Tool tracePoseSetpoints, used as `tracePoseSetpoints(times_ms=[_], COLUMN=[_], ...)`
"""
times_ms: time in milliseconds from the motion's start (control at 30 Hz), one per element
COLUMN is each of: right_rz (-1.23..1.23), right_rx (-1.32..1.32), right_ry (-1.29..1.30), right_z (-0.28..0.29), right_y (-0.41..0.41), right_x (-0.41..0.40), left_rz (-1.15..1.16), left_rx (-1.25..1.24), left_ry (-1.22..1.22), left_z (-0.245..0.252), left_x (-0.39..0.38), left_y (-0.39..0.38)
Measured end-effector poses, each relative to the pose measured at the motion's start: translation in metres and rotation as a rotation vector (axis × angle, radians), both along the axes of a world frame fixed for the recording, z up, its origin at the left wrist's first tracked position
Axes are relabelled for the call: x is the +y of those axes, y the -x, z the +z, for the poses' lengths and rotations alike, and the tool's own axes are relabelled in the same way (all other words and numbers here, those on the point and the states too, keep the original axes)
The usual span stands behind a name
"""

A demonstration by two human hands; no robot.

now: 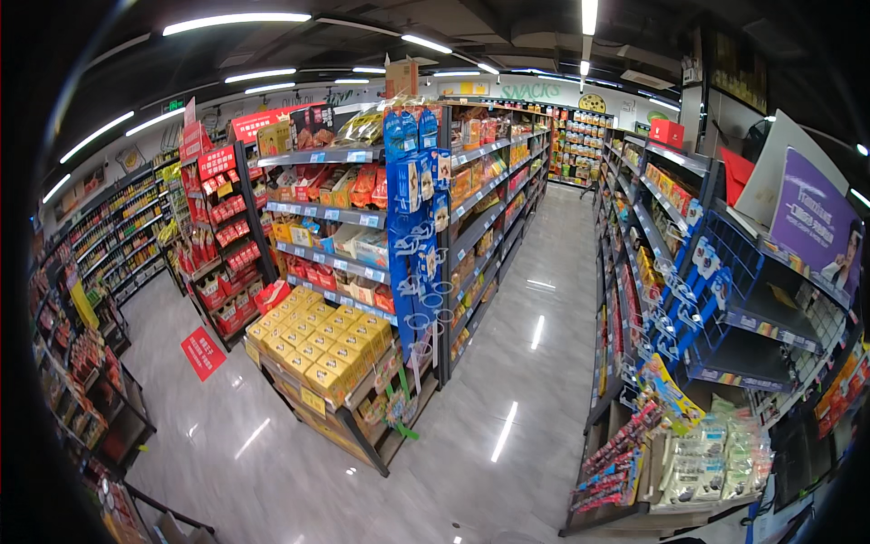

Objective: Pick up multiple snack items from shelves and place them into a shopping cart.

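Neither of my hands is in view. Before me, a low display stand point(363, 445) carries rows of yellow boxes point(319, 340). Behind it rises an end shelf point(326, 216) stocked with bagged and boxed snacks. A blue hanging strip point(408, 245) with blue packets and bare clear hooks covers the corner of that shelf. To the right, a low shelf holds clear-wrapped snack packs point(707, 455) and a bundle of colourful candy strips point(618, 462).
A tiled aisle point(516, 326) runs between two long shelf rows toward a back wall of hanging goods point(581, 146). A purple sign point(815, 217) tops a wire rack at right. A red floor sticker point(202, 353) lies left, near a red snack rack point(228, 251).
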State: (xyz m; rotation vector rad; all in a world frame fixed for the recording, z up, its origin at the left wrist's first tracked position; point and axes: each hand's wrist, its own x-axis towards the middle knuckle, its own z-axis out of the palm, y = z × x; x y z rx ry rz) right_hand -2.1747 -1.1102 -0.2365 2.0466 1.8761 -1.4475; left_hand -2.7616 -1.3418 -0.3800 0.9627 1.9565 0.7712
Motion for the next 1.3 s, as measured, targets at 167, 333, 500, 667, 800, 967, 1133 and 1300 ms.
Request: tracePoseSetpoints(times_ms=[167,333,500,667,800,967,1133,1300], right_rz=[-0.159,-0.250,-0.316,-0.372,-0.360,-0.404,-0.810,-1.163], right_rx=[0.000,-0.002,-0.003,-0.047,-0.141,-0.169,0.154,0.403], right_ry=[0.006,-0.003,0.001,0.002,0.008,-0.091,-0.311,0.021], right_z=[-0.015,-0.035,-0.034,-0.027,-0.043,-0.057,-0.021,-0.038], right_y=[0.003,-0.029,-0.063,-0.105,-0.127,-0.128,-0.139,-0.173], right_x=[0.079,0.206,0.325,0.410,0.464,0.587,0.762,0.853], left_rz=[0.238,-0.135,-0.185,-0.264,-0.363,-0.683,-0.385,-0.483], left_rx=[-0.182,0.061,-0.041,-0.081,-0.081,0.026,-0.146,-0.230], left_ry=[-0.167,-0.002,0.022,0.022,0.056,0.056,0.021,0.131], left_z=[0.004,-0.004,0.020,0.052,0.048,0.003,0.007,0.029], left_x=[0.141,0.276,0.502,0.683,0.787,0.894,1.107,1.322], left_y=[0.020,-0.009,-0.047,-0.081,-0.102,-0.097,-0.167,-0.216])
